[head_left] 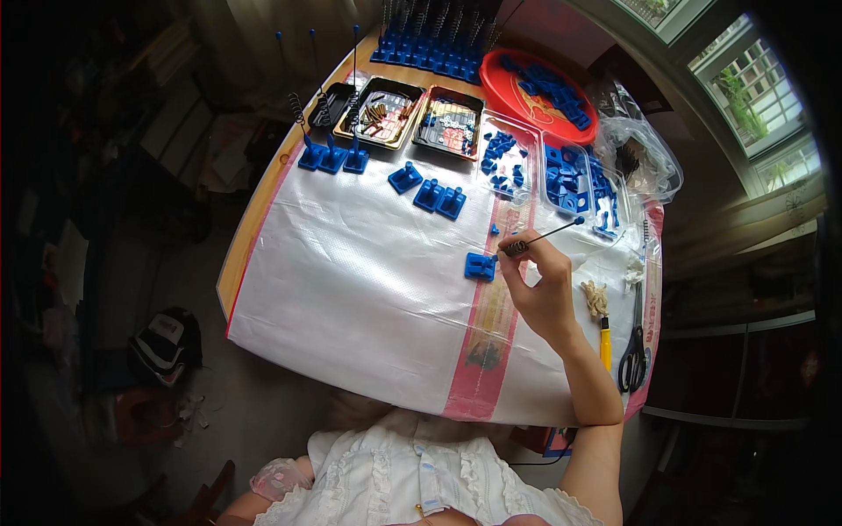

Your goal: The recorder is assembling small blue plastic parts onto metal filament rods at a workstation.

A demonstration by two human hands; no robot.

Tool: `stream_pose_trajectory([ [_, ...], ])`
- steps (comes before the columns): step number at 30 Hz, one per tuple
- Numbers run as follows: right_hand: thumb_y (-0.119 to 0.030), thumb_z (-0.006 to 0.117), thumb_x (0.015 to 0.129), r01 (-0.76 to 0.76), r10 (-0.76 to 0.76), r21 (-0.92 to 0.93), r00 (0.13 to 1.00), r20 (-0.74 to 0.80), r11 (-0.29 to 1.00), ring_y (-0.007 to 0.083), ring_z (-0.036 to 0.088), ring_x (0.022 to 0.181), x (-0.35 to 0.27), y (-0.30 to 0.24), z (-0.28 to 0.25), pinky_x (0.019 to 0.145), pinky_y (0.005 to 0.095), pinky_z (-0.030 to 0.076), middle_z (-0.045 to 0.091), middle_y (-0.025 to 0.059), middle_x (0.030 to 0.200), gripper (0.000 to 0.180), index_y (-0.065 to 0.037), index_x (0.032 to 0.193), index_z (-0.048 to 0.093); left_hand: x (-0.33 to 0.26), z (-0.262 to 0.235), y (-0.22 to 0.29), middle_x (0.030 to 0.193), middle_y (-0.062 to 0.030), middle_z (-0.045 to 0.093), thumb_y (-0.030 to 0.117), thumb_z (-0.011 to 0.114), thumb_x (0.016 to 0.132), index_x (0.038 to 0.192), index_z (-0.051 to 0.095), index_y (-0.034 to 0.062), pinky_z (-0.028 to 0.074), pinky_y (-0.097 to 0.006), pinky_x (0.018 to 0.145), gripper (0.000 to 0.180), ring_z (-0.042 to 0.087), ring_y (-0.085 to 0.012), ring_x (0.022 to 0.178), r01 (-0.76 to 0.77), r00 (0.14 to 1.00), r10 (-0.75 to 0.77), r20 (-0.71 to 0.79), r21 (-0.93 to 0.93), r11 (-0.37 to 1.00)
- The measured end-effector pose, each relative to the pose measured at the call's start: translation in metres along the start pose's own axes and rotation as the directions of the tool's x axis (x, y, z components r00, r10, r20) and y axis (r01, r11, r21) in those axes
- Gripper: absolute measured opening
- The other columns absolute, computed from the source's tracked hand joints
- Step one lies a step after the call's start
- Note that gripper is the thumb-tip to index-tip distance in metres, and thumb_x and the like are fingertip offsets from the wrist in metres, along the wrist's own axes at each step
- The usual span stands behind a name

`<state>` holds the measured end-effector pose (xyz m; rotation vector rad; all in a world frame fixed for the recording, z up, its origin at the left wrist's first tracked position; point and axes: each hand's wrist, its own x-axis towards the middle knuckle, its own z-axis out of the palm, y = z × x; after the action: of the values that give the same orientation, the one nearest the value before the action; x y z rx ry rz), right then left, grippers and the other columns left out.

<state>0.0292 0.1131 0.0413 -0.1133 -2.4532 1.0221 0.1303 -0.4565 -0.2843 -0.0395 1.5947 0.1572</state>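
Observation:
My right hand (pixel 541 282) is closed in a pinch around the dark coil spring (pixel 517 248) of a small assembly. A thin dark rod tipped with a blue knob (pixel 579 221) sticks out past my fingers toward the upper right. At the other end, a blue square base (pixel 480 266) lies tilted on its side, at or just above the white sheet. Just beyond it is a tiny blue piece (pixel 495 230). Of my left side only the upper arm (pixel 250 507) shows at the lower edge; the left hand is out of view.
White sheeting (pixel 368 289) covers the table. Blue bases (pixel 428 195) and upright spring assemblies (pixel 331 158) stand left. Black trays (pixel 448 123), clear boxes of blue parts (pixel 566 180) and a red basin (pixel 539 96) line the back. Scissors (pixel 633 359) and a yellow-handled tool (pixel 605 344) lie right.

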Motion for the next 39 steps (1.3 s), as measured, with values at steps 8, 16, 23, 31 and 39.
stream_pose_trajectory([
  [8, 0.005, 0.074, 0.085, 0.019, -0.020, -0.004, 1.000, -0.006, 1.000, 0.0208, 0.072, 0.078, 0.000, 0.001, 0.001, 0.072, 0.0321, 0.054, 0.072, 0.0113, 0.089, 0.017, 0.001, 0.101, 0.069, 0.002, 0.002, 0.009, 0.121, -0.0153, 0.074, 0.054, 0.083, 0.075, 0.124, 0.071, 0.0054, 0.056, -0.045, 0.093, 0.070, 0.072, -0.0329, 0.108, -0.049, 0.999, 0.048, -0.015, -0.025, 0.999],
  [16, 0.006, 0.073, 0.086, 0.029, -0.029, 0.013, 1.000, 0.000, 1.000, 0.0220, 0.071, 0.078, 0.003, -0.003, 0.001, 0.072, 0.0324, 0.054, 0.070, 0.0121, 0.087, 0.016, 0.001, 0.099, 0.066, -0.001, -0.060, 0.000, 0.122, -0.0164, 0.074, 0.058, 0.084, 0.074, 0.124, 0.070, 0.0050, 0.056, -0.045, 0.093, 0.075, 0.072, -0.0336, 0.108, -0.027, 0.981, 0.075, -0.181, 0.251, 0.967],
  [23, 0.006, 0.073, 0.086, 0.015, -0.015, 0.005, 1.000, -0.026, 1.000, 0.0221, 0.071, 0.078, -0.001, 0.001, -0.003, 0.070, 0.0330, 0.053, 0.069, 0.0118, 0.086, 0.015, 0.001, 0.098, 0.066, -0.236, -0.155, 0.148, 0.108, -0.0142, 0.077, 0.051, 0.081, 0.084, 0.115, 0.071, 0.0028, 0.057, -0.043, 0.085, 0.058, 0.074, -0.0313, 0.096, -0.386, 0.843, 0.508, -0.178, 0.458, 0.801],
  [31, 0.005, 0.073, 0.086, 0.036, -0.036, 0.015, 0.999, -0.014, 0.999, 0.0226, 0.071, 0.077, 0.001, 0.001, 0.001, 0.071, 0.0331, 0.054, 0.069, 0.0122, 0.086, 0.015, 0.001, 0.098, 0.066, -0.352, -0.177, 0.262, 0.078, -0.0068, 0.069, -0.002, 0.089, 0.069, 0.080, 0.070, 0.0041, 0.049, -0.033, 0.062, 0.023, 0.067, -0.0220, 0.071, -0.764, -0.066, 0.947, -0.314, 0.626, 0.155],
  [39, 0.005, 0.073, 0.086, 0.025, -0.025, -0.011, 1.000, -0.009, 1.000, 0.0219, 0.071, 0.077, 0.000, -0.002, 0.001, 0.071, 0.0331, 0.054, 0.071, 0.0117, 0.088, 0.016, 0.001, 0.101, 0.068, -0.295, -0.230, 0.364, 0.069, -0.0095, 0.069, 0.036, 0.079, 0.092, 0.071, 0.070, 0.0025, 0.050, -0.036, 0.064, 0.040, 0.065, -0.0232, 0.064, -0.739, -0.082, 0.887, -0.455, 0.624, 0.252],
])
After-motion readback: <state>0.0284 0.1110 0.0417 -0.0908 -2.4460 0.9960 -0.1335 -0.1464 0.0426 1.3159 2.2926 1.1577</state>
